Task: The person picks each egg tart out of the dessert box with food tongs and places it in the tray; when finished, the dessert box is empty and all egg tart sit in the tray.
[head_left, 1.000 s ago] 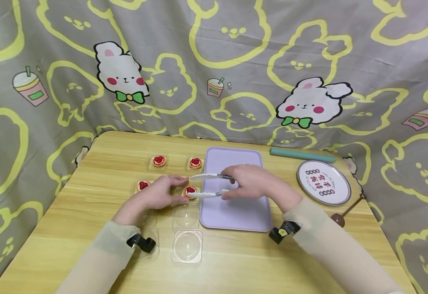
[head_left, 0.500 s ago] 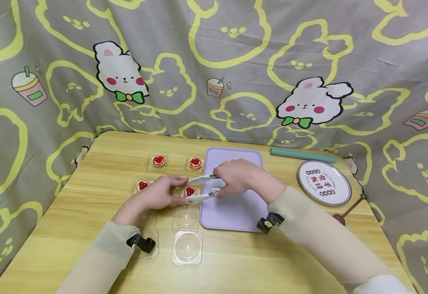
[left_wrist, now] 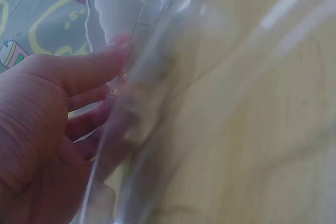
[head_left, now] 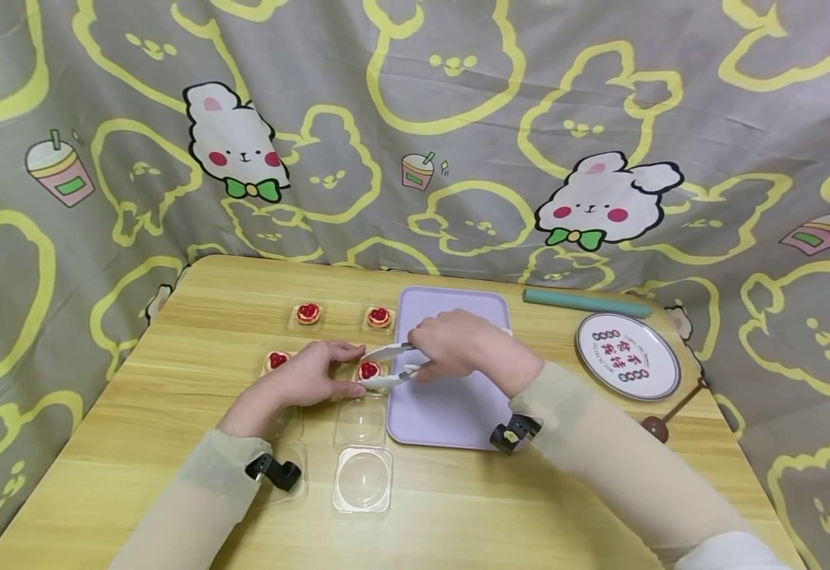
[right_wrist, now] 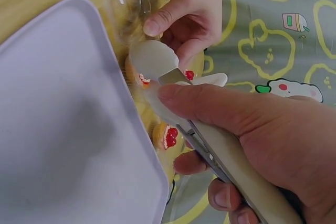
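Note:
My left hand (head_left: 313,372) grips the edge of a clear plastic box (head_left: 361,418), its hinged lid lying open toward me. In that box sits a small tart (head_left: 369,370) with red topping on white cream. My right hand (head_left: 461,344) holds tongs (right_wrist: 220,158) with white scalloped tips, one tip on the tart's far side and one on its near side. The tips partly cover the tart in the right wrist view. Blurred clear plastic (left_wrist: 157,103) fills much of the left wrist view, beside my left hand's thumb and fingers.
Left of the lilac tray (head_left: 451,427), two boxed tarts stand behind, a far-left tart (head_left: 308,313) and one nearer the tray (head_left: 379,317). Another tart (head_left: 277,361) is partly behind my left hand. At right are a round plate (head_left: 629,355), a teal roll (head_left: 586,302) and a brown ball-ended stick (head_left: 656,428).
My right hand has moved left with the tongs, and their tips have drawn closer together about the tart. My left hand has stayed in place on the box.

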`<state>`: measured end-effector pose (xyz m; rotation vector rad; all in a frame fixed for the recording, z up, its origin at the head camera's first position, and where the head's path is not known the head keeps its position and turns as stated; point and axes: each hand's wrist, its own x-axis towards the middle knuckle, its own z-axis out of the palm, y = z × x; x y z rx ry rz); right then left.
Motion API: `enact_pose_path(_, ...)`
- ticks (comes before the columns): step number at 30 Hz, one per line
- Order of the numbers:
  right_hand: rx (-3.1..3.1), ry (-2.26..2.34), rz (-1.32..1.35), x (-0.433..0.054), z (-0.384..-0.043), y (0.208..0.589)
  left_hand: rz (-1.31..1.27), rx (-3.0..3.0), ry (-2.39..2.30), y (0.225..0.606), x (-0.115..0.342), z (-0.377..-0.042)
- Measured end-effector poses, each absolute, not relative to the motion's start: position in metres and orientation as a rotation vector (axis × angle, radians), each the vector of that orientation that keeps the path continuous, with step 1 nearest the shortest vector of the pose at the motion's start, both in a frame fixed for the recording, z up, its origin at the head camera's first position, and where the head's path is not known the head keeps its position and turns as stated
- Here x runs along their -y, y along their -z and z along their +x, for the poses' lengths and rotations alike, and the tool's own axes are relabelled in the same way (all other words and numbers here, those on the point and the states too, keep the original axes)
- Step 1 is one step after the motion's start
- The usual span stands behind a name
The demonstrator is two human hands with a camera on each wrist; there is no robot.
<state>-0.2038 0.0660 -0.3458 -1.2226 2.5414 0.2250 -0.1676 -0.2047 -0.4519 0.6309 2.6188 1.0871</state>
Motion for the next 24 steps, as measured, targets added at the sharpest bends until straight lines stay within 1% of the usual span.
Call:
enact_pose_path(11, -2.545, -0.089, -1.163, -0.084, -0.210, 0.338, 0.631, -2.629, -1.084, 0.451, 0.205, -0.167)
enact_pose_path(18, -2.579, 0.016, -1.181, -0.106, -0.217, 0.324, 0.622, -2.627, -1.073, 0.454, 0.206, -0.168)
enact_pose_path(24, -2.592, 0.074, -1.129, -0.128, -0.225, 0.315, 0.624, -2.619, -1.071, 0.453, 0.206, -0.168)
